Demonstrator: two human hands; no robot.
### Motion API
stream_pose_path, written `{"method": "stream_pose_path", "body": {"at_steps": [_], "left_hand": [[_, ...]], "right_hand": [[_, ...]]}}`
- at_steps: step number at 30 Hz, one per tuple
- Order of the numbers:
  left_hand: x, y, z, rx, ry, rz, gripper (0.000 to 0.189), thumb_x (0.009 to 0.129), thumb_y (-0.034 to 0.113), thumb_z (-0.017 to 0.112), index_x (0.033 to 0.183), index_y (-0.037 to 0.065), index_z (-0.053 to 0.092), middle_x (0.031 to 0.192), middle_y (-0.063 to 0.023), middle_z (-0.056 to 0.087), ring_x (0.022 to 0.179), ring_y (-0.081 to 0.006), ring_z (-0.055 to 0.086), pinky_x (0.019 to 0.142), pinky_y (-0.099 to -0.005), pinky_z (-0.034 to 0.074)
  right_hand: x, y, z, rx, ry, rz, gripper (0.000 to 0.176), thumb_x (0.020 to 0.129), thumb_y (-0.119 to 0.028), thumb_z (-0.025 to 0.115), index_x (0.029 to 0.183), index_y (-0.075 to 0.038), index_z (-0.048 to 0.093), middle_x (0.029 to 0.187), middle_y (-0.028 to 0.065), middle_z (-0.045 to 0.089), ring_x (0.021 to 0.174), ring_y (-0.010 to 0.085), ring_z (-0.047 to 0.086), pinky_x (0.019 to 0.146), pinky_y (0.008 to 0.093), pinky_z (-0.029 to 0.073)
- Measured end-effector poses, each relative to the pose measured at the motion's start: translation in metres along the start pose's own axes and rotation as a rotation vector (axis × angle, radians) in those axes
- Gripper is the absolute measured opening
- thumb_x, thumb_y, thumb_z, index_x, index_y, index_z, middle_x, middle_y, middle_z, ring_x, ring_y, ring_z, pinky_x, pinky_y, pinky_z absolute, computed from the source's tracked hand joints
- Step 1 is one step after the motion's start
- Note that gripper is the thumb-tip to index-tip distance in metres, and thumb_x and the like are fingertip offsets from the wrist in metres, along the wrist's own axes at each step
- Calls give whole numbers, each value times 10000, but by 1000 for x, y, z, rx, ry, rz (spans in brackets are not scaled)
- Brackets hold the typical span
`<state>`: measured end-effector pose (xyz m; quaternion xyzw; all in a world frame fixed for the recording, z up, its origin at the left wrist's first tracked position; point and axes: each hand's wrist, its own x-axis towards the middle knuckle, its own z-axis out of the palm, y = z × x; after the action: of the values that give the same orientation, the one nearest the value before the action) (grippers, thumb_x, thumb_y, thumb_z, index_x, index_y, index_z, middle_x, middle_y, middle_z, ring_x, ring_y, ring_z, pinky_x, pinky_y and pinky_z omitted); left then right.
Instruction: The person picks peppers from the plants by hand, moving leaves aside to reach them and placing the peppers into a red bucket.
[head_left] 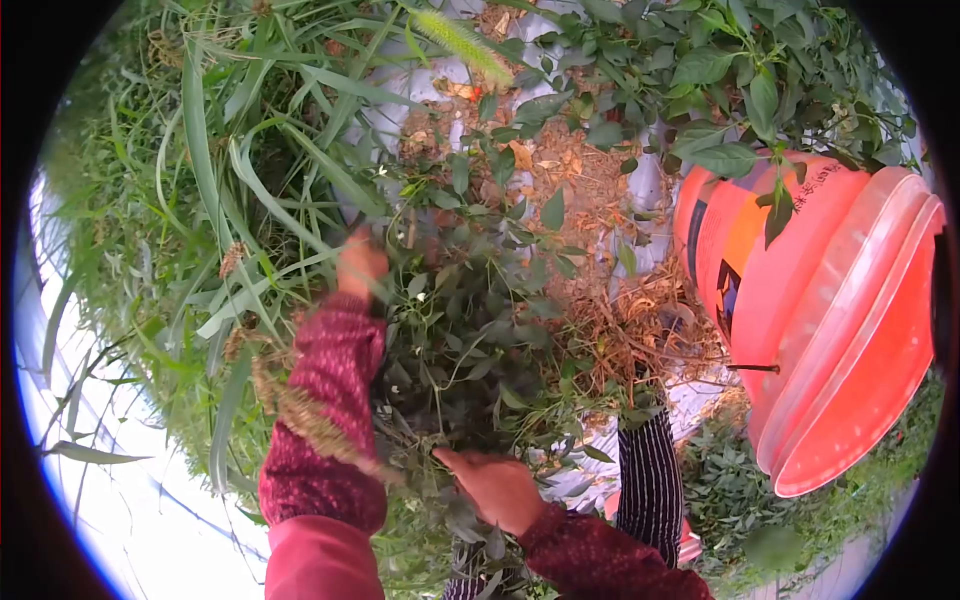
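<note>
A leafy green plant (475,345) with small white flowers fills the middle of the view; it looks like a pepper plant. My left hand (362,264) reaches into its far left side beside long grass blades. That hand is smeared by motion, and leaves hide its fingers. Low on the plant's near side is my right hand (497,490), its back toward me. Its index finger lies along the stems, while the other fingers are bent under and out of sight among the leaves. Whether it grips anything there does not show.
A pink-red bucket (800,270) leans at the right, its mouth facing lower right. Tall grass (220,180) crowds the left, with a dry seed head (310,415) crossing my left sleeve. Dry stalks (650,335) lie between plant and bucket. A striped trouser leg (651,485) shows below.
</note>
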<state>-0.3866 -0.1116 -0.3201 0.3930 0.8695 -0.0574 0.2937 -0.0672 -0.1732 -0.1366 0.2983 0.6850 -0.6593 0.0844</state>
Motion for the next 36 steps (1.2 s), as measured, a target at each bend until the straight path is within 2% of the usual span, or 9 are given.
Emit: {"method": "stream_pose_path", "body": {"at_steps": [3,16,19,22,23,24,26,28,36], "left_hand": [[-44,7,-16,-149,-193,110,368,722,37,538,1086,35,596,921,-218,638,877,-370,612,746,-386,481],[-85,44,14,-49,37,205,280,707,30,580,985,2,614,844,-186,636,792,-322,627,678,-386,483],[-78,35,7,-158,-126,44,285,744,-23,578,1023,-10,632,845,-68,654,796,-166,584,731,-322,464],[-59,-18,34,-162,-80,111,397,708,-60,510,1083,28,609,889,-185,643,838,-292,627,709,-348,487],[-69,28,-4,-29,-26,116,398,725,-56,514,1097,52,603,1041,-205,601,862,-310,617,724,-336,491],[-63,27,5,-535,30,-169,391,759,-36,510,1122,84,588,1175,-186,528,906,-341,600,751,-359,497],[-72,56,-23,61,185,294,363,793,-2,500,1135,99,568,1228,-154,489,890,-374,594,745,-406,501],[-73,92,-42,137,136,264,553,735,-123,523,1221,141,521,1256,-129,483,982,-297,588,788,-334,485],[-94,166,-62,66,198,444,383,799,20,579,1165,119,527,1151,-125,513,875,-341,594,702,-389,494]], "right_hand": [[-1,-1,-2,2,-27,22,563,750,-84,550,1297,-143,430,764,90,571,642,266,592,541,368,468],[0,1,-1,1,-116,64,412,787,-131,511,1193,-81,459,743,124,573,701,312,606,602,409,471],[0,-4,0,10,-72,77,419,788,-132,509,1201,-86,455,739,124,572,702,305,606,620,411,474],[0,-2,-1,29,-80,80,435,786,-134,512,1215,-90,459,733,121,571,696,296,607,619,403,480],[1,-4,-3,-8,-61,58,463,769,-102,502,1227,-65,449,736,113,581,695,287,616,611,387,482],[1,-6,-3,-42,-45,40,492,752,-71,492,1239,-39,438,739,106,591,693,277,626,603,371,484],[0,-6,2,5,-33,67,487,764,-95,508,1246,-60,449,728,108,580,660,284,606,598,382,480],[0,-3,1,36,-14,81,483,776,-119,523,1253,-80,460,718,110,569,626,291,587,593,392,475],[-2,-7,-21,92,-33,136,572,741,-62,516,1299,-92,394,795,116,593,729,295,623,647,388,478]]}}
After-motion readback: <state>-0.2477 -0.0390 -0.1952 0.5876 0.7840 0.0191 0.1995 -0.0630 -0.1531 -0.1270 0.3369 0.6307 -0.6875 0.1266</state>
